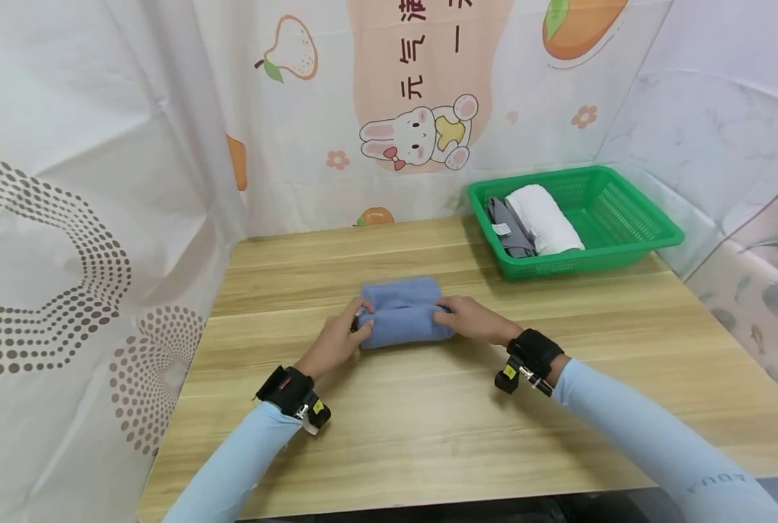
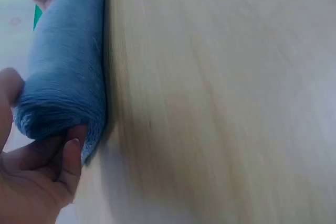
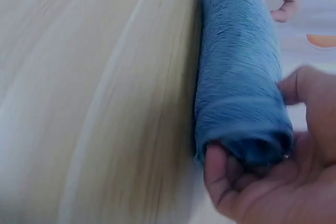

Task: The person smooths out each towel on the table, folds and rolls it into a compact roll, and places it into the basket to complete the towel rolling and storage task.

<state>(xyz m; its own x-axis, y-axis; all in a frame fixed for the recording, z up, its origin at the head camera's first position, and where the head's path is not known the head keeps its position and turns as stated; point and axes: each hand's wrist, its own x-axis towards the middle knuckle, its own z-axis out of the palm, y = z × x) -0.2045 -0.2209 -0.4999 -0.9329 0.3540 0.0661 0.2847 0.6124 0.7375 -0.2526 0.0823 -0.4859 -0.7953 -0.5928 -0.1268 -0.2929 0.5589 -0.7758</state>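
A blue towel (image 1: 407, 325) lies on the wooden table, its near part rolled into a thick cylinder and a flat flap stretching behind it. My left hand (image 1: 336, 338) grips the roll's left end; in the left wrist view its fingers (image 2: 73, 169) curl at the spiral end of the towel (image 2: 65, 61). At the other end my right hand (image 1: 476, 318) holds the roll. The right wrist view shows the thumb on one side of the towel (image 3: 239, 61) and bent fingers (image 3: 215, 174) at its coiled end.
Toward the back right stands a green basket (image 1: 591, 261). Inside it are a white rolled towel (image 1: 545, 218) and a dark grey folded cloth (image 1: 511, 225) with a white label. A printed curtain (image 1: 297, 145) hangs behind the wooden table (image 1: 428, 428).
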